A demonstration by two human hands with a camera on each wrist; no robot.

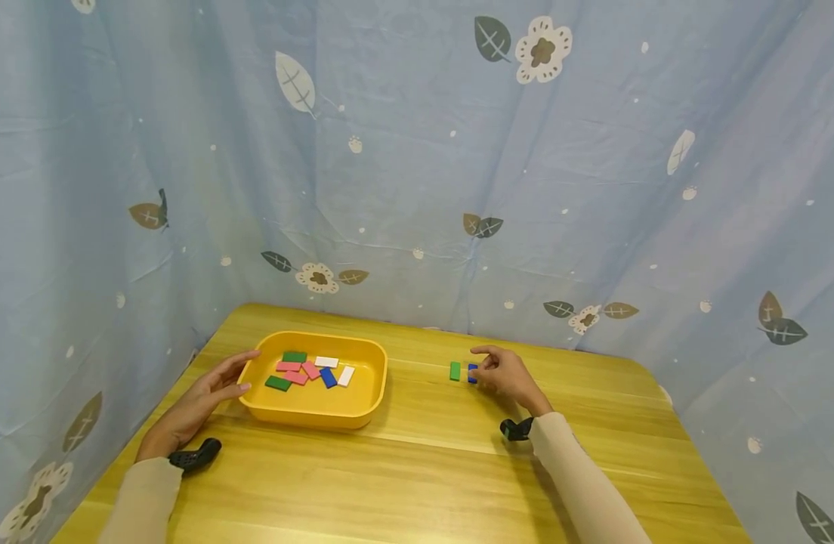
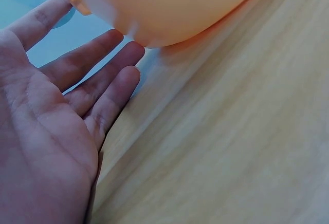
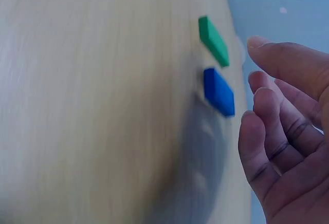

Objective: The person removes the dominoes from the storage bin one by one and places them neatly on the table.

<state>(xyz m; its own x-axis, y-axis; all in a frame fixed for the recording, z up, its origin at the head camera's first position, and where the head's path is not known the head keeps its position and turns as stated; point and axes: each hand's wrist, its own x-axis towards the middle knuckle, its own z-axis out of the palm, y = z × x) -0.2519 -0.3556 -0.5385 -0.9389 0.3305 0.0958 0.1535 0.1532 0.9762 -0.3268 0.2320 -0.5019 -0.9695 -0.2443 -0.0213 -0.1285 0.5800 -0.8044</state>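
My left hand [image 1: 198, 400] is at the left end of a yellow plastic tray [image 1: 308, 414], its fingers nearly straight and the fingertips right at the rim and outer wall. In the left wrist view, the palm and spread fingers [image 2: 105, 98] show beside the tray wall [image 2: 175, 8]. Over at the right, my right hand [image 1: 508, 374] hovers above a blue domino-like block [image 3: 219, 92], its fingers loosely bent with nothing between them. The blue block lies flat on the table, beside a green one [image 1: 455, 371]; the hand partly hides the blue one in the head view.
Inside the tray lie several flat blocks: pink [image 1: 296, 378], green [image 1: 278, 383], white [image 1: 346, 376] and blue [image 1: 328, 377]. The wooden table [image 1: 390, 483] backs onto a patterned blue curtain [image 1: 403, 189]. Black wrist-worn devices [image 1: 198, 455] sit on both arms.
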